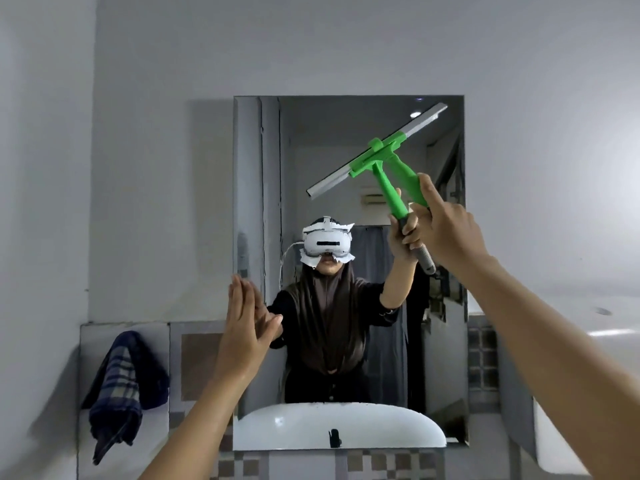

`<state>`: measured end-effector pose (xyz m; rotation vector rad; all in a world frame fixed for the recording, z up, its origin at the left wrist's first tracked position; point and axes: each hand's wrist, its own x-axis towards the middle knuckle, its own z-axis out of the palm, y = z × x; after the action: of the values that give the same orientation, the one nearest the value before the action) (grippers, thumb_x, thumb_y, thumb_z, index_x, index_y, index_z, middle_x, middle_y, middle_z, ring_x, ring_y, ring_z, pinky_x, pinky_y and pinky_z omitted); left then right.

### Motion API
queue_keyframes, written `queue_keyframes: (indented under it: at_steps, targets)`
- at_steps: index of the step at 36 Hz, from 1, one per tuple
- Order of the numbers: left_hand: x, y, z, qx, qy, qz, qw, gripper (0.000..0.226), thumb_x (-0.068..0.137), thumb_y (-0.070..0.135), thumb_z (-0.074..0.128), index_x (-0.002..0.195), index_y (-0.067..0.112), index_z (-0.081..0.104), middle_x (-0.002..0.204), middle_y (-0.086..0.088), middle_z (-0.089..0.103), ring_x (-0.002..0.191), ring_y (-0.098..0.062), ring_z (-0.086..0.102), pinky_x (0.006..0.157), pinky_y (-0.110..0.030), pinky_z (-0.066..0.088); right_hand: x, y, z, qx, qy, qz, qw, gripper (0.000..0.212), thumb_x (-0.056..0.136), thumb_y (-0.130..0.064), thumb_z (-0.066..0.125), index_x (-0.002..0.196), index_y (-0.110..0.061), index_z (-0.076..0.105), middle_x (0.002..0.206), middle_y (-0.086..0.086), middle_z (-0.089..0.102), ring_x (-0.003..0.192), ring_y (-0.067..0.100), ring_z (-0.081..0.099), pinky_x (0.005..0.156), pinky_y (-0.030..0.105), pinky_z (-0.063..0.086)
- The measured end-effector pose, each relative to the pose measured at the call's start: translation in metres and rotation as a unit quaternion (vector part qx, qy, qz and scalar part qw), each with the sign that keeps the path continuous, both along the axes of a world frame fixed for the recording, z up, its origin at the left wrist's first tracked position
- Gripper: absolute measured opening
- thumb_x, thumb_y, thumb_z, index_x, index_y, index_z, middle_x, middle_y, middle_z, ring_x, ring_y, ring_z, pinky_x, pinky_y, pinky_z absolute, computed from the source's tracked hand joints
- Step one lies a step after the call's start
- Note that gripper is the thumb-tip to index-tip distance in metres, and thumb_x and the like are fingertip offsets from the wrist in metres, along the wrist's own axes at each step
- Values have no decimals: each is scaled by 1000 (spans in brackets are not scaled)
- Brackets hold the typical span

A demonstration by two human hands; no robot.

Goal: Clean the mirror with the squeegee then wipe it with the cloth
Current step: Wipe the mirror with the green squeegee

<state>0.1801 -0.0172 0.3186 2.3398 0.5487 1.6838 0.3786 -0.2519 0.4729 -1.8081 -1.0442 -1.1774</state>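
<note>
2 bare hands are raised in front of the mirror, which hangs on the grey wall. The right hand is lifted high over the mirror's upper right part, forearm running down to the lower right, fingers wrapped around the lower end of the green handle of the squeegee, the index finger stretched up along it. That hand is closed on the handle. The squeegee's grey blade lies on a diagonal, its long axis running from lower left to upper right, the upper end near the mirror's top right corner; the handle points down and right from the blade toward the hand. Whether the blade touches the glass cannot be told.

The left hand stands upright at the mirror's left edge, about mid-height, palm flat and facing the glass, fingers straight and together, holding nothing. Its reflection meets it there.

Left of the mirror and lower, 1 dark checked cloth hangs draped over a ledge, well apart from both hands.
</note>
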Motion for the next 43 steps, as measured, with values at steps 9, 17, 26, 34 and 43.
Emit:
queue_keyframes:
  at_steps: [9, 17, 26, 34, 43]
  targets:
    - [0, -1, 1, 6, 13, 11, 1000, 79, 88, 29, 58, 146, 6, 9, 156, -11, 1, 144, -22, 1, 116, -38, 9, -31, 24, -21, 94, 127, 72, 985, 53, 98, -32, 33, 146, -34, 10, 66, 3, 47, 58, 25, 49, 56, 34, 36]
    - [2, 9, -4, 33, 38, 47, 998, 84, 88, 46, 47, 147, 10, 0, 156, -6, -12, 143, -16, -10, 113, -28, 12, -54, 48, -35, 197, 229, 125, 945, 52, 97, -39, 29, 144, -36, 6, 90, 15, 64, 77, 32, 63, 72, 48, 54]
    - [-3, 5, -3, 35, 47, 22, 998, 86, 90, 34, 54, 146, 12, -8, 153, -3, -21, 140, -13, -18, 112, -27, 7, -111, 92, -60, 251, 324, 169, 896, 52, 93, -41, 29, 138, -43, 2, 85, 16, 66, 75, 38, 66, 69, 52, 55]
    - [-8, 10, -7, 54, 58, 22, 997, 91, 90, 31, 56, 138, 16, -20, 148, 1, -26, 139, -13, -20, 99, 1, -13, -152, 124, -93, 198, 305, 177, 914, 55, 97, -35, 30, 144, -33, 3, 91, 20, 67, 83, 39, 63, 77, 48, 52]
    - [-7, 5, -21, 59, 54, 20, 997, 90, 90, 27, 57, 138, 16, -19, 152, -2, -21, 142, -15, -15, 102, -1, -12, -162, 113, -107, 134, 271, 158, 940, 55, 99, -34, 29, 147, -27, 3, 88, 15, 60, 85, 35, 58, 69, 37, 42]
